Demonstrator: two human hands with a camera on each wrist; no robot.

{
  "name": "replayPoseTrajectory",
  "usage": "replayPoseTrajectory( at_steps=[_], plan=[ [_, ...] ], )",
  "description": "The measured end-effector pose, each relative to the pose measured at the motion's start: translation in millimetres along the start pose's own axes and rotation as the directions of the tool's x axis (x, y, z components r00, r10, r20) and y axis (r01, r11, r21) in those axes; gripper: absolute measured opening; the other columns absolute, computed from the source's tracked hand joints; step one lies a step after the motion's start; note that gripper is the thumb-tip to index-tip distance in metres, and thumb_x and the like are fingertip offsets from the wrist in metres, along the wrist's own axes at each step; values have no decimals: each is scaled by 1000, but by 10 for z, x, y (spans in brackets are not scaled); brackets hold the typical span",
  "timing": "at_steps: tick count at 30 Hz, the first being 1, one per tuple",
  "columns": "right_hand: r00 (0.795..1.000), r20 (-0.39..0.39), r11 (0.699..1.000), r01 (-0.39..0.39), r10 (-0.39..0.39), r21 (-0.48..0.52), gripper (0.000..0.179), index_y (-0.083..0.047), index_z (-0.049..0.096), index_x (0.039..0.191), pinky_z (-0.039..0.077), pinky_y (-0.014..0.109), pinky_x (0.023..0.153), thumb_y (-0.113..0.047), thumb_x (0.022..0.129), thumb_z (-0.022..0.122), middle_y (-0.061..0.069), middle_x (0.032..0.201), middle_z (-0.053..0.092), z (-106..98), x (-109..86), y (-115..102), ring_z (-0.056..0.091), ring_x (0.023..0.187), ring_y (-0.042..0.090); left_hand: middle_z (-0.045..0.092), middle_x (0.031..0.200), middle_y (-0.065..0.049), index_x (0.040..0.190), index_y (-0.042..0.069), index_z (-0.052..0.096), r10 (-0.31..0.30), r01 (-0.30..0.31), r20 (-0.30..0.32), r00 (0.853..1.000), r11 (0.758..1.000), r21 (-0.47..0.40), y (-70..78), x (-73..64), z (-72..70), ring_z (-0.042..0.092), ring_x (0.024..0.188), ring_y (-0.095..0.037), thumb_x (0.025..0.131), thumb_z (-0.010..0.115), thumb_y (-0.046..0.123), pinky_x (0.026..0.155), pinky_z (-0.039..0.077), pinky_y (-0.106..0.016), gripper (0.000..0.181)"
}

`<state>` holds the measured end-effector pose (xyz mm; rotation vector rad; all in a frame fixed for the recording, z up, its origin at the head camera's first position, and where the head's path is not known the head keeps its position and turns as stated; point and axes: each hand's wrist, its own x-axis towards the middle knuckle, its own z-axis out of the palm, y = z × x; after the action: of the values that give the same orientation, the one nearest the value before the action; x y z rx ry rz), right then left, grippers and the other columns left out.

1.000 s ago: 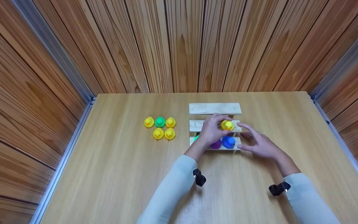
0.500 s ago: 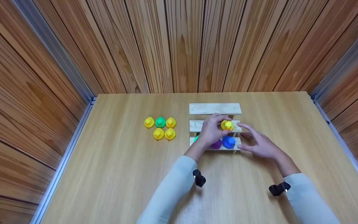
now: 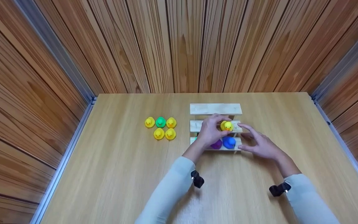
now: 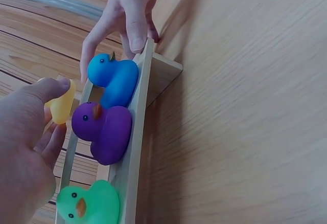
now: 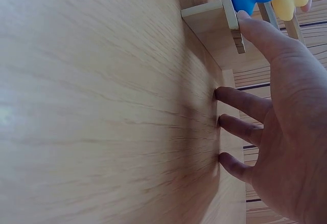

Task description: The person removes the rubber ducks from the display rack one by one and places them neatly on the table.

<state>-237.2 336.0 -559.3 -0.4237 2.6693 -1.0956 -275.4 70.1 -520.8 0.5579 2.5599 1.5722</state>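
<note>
My left hand pinches a yellow rubber duck between thumb and fingers at the right end of the middle step of a small three-step wooden rack. Below it, on the lowest step, stand a blue duck, a purple duck and a green duck; from the head, my left hand hides much of the green one. My right hand is spread at the rack's right end. Its thumb touches the lowest step's end, and other fingertips reach down to the tabletop.
Left of the rack, several loose ducks stand on the table in two rows: a green duck among yellow ones, such as this yellow duck. Wood-panelled walls enclose the table's back and sides.
Almost nothing differs. The left forearm has shifted very slightly left, while both hands keep their places at the rack and the yellow duck stays between the left fingers.
</note>
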Motion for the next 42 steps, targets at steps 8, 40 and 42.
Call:
replayPoseTrajectory(
  at_steps=[8, 40, 42],
  plan=[
    [1000, 4, 1000, 5, -5, 1, 92, -37, 22, 178, 24, 91, 128, -46, 106, 78, 29, 171, 53, 7, -3, -17, 46, 162, 56, 72, 145, -5, 138, 16, 80, 2, -2, -12, 1000, 1000, -4, -48, -54, -122, 72, 136, -24, 99, 88, 13, 120, 60, -33, 40],
    [1000, -10, 1000, 24, -24, 7, 92, -35, 24, 179, 21, 88, 131, -44, 106, 79, 28, 172, 53, 2, 1, -1, 43, 164, 55, 72, 146, -13, 138, 13, 78, 58, -58, -48, 997, 998, 2, -269, -277, -689, 72, 136, -27, 100, 86, 10, 119, 62, -40, 39],
    [1000, -9, 1000, 27, -26, 6, 92, -35, 24, 178, 22, 88, 130, -45, 106, 79, 27, 172, 52, 1, 6, -3, 43, 164, 55, 72, 146, -13, 138, 12, 78, 63, -63, -53, 997, 998, -1, -289, -299, -734, 72, 136, -28, 100, 86, 9, 119, 62, -41, 39]
  ],
)
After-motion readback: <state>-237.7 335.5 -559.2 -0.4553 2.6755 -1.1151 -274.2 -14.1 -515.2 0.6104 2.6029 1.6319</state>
